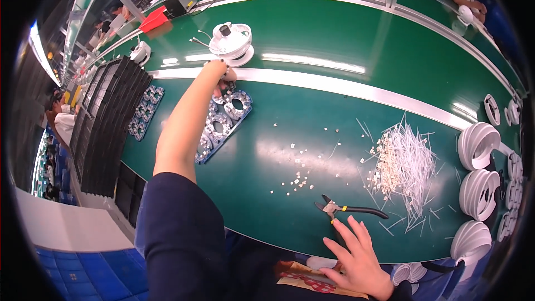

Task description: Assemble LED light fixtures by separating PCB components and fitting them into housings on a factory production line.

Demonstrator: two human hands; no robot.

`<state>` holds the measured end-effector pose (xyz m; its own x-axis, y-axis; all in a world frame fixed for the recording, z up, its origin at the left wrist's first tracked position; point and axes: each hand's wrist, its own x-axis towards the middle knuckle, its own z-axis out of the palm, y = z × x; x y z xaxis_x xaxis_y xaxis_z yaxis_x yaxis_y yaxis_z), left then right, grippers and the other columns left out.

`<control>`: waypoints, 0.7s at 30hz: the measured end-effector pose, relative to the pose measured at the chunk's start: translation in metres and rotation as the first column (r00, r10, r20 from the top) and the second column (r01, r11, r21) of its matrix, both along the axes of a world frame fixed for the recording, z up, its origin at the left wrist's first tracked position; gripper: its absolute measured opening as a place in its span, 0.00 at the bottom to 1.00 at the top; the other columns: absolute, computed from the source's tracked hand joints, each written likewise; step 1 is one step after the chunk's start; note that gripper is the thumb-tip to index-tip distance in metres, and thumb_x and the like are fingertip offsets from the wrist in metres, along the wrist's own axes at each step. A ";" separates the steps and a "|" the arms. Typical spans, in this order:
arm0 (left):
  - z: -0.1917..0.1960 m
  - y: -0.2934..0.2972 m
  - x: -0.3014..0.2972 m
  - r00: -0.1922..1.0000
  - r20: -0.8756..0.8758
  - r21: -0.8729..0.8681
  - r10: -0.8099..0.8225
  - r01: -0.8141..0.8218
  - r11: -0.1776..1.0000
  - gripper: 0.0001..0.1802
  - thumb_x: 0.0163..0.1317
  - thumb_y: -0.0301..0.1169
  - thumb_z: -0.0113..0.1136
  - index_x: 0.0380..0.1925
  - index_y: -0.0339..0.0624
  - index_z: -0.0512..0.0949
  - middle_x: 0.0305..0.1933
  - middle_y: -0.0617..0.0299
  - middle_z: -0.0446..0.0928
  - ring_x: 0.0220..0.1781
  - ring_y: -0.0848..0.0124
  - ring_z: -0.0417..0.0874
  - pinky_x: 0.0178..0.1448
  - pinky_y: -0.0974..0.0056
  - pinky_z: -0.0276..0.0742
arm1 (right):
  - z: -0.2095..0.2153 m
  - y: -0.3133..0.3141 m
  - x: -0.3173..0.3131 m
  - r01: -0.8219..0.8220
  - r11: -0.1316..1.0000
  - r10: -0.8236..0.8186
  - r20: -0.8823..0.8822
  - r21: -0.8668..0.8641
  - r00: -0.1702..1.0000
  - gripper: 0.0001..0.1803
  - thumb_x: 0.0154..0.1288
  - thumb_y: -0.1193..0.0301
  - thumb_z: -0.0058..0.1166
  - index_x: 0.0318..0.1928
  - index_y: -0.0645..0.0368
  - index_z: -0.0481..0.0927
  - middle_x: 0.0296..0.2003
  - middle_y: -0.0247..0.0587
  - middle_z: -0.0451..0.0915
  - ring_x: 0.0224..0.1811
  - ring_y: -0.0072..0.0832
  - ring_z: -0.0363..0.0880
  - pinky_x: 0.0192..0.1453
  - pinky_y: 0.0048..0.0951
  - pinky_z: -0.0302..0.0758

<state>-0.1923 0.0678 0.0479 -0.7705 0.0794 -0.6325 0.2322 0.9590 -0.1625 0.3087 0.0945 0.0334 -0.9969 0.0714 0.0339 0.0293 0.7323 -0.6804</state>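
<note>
A: Where is the left hand (219, 72)?
B: It reaches far, touching a ring-shaped part (238, 103) on the blue tray (207, 155).
A: And the right hand (356, 256)?
B: It rests open at the near table edge, just beside the black cutters (348, 209).

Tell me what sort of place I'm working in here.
Most likely a factory assembly line: a long green workbench with other workers seated along it, a tray of ring-shaped parts under the left hand, plus a cable tie pile and cutters.
</note>
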 end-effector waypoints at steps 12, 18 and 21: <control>0.045 -0.051 -0.035 0.955 -0.296 0.340 0.025 0.081 0.937 0.33 0.63 0.53 0.45 0.22 0.28 0.76 0.21 0.51 0.80 0.17 0.67 0.82 0.20 0.67 0.76 | -0.014 0.010 0.006 0.123 0.986 -0.133 0.085 0.115 0.987 0.39 0.35 0.55 0.73 0.48 0.62 0.75 0.59 0.54 0.65 0.63 0.55 0.59 0.64 0.51 0.58; 0.047 -0.040 -0.024 0.739 -0.658 0.393 -0.146 0.502 0.770 0.20 0.54 0.46 0.56 0.20 0.40 0.81 0.29 0.45 0.80 0.37 0.51 0.82 0.45 0.53 0.77 | -0.015 -0.001 0.007 0.166 0.966 -0.200 0.169 0.200 0.965 0.46 0.32 0.53 0.74 0.52 0.64 0.70 0.60 0.58 0.61 0.63 0.57 0.58 0.64 0.52 0.58; 0.044 -0.030 -0.002 0.626 -0.767 0.401 -0.142 0.639 0.657 0.17 0.51 0.44 0.59 0.21 0.40 0.82 0.25 0.47 0.80 0.32 0.51 0.82 0.42 0.54 0.78 | -0.013 0.003 0.008 0.260 0.940 -0.280 0.062 0.222 0.958 0.51 0.30 0.52 0.74 0.55 0.64 0.66 0.62 0.61 0.57 0.64 0.58 0.56 0.63 0.55 0.58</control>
